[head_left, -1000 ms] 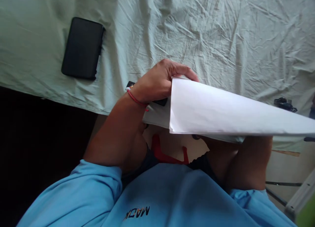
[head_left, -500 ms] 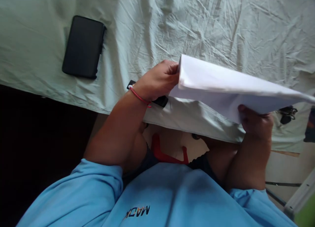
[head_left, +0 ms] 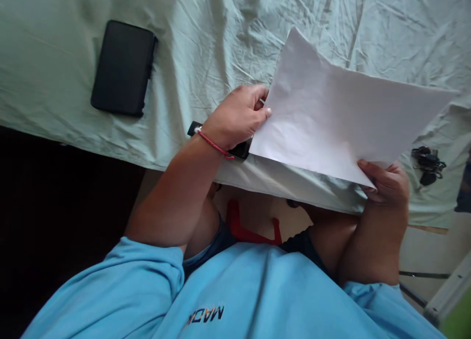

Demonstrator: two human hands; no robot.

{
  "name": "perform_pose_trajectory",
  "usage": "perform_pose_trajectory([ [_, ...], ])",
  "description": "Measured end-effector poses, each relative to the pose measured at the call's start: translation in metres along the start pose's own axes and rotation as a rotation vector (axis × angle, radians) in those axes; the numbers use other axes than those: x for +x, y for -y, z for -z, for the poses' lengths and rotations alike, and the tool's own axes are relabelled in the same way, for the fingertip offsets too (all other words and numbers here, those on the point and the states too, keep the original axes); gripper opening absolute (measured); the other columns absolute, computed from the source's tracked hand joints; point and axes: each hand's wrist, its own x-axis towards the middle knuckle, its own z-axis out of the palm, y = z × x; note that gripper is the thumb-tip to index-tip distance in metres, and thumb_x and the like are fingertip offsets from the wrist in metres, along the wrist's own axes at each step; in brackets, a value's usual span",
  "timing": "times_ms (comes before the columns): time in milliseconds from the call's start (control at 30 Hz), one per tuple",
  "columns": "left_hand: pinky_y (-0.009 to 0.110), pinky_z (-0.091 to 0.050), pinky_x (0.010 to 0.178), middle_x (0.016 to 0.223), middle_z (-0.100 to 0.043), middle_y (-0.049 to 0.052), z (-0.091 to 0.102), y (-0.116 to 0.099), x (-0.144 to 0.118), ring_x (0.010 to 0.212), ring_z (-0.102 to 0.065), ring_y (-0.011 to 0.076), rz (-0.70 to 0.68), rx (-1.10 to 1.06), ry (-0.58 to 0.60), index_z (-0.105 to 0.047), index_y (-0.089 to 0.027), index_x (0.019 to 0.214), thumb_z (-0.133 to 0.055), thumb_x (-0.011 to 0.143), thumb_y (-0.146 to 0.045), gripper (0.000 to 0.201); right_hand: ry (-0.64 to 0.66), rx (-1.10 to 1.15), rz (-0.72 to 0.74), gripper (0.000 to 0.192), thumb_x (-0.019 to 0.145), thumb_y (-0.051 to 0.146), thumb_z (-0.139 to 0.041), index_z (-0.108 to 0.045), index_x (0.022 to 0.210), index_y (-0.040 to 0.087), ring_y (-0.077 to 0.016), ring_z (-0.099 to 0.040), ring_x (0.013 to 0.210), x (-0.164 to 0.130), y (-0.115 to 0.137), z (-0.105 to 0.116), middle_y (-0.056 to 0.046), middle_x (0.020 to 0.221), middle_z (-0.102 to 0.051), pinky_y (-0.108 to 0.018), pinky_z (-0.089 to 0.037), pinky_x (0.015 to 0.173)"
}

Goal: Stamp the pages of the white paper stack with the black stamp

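Note:
A white sheet of paper [head_left: 342,113], slightly curled and creased, is held up over the cloth-covered table. My left hand [head_left: 239,116] pinches its left edge between thumb and fingers. At the lower right corner, my right hand [head_left: 386,182] grips the paper with the thumb on top and the fingers underneath. Under my left wrist lies a dark object [head_left: 241,150], mostly hidden by the hand.
A black rectangular case [head_left: 124,69] lies on the pale green tablecloth [head_left: 191,44] at the left. A bunch of keys [head_left: 429,165] rests right of my right hand. Below the table edge shows something red [head_left: 250,236].
The paper's far side, folded over toward me before, has swung up and away, so the sheet now lies spread out between my hands. Both hands keep their hold in nearly the same places.

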Motion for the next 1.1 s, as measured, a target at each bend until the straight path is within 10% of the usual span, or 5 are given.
perform_pose_trajectory([
  [500,0.046,-0.041,0.100,0.096,-0.059,0.003,-0.001,0.007,0.003,0.100,-0.055,0.0271,0.046,0.267,-0.333,-0.050,-0.030,0.099,-0.076,0.070,-0.015,0.041,0.057,-0.043,-0.015,0.047,0.042,0.030,-0.103,-0.067,0.069,0.017,-0.0090,-0.038,0.031,-0.002,-0.007,-0.003,0.003,0.054,-0.058,-0.019,-0.019,0.023],
  [733,0.046,-0.042,0.092,0.073,-0.054,0.003,-0.001,-0.001,0.005,0.088,-0.056,0.0292,0.122,0.464,-0.219,-0.047,-0.028,0.063,-0.070,0.067,-0.011,0.029,0.087,-0.032,-0.012,0.048,0.040,0.032,-0.104,-0.065,0.063,0.015,-0.0073,-0.037,0.032,-0.004,-0.007,-0.006,0.002,0.052,-0.055,-0.018,-0.019,0.023],
  [1100,0.038,-0.051,0.087,0.076,-0.068,0.001,-0.003,-0.011,-0.003,0.095,-0.071,0.0266,0.136,0.544,-0.289,-0.054,-0.027,0.081,-0.073,0.082,-0.009,0.026,0.086,0.020,-0.031,0.046,0.042,0.026,-0.103,-0.067,0.068,0.015,-0.0034,-0.035,0.031,-0.006,-0.003,-0.004,0.003,0.060,-0.060,-0.014,-0.020,0.023],
])
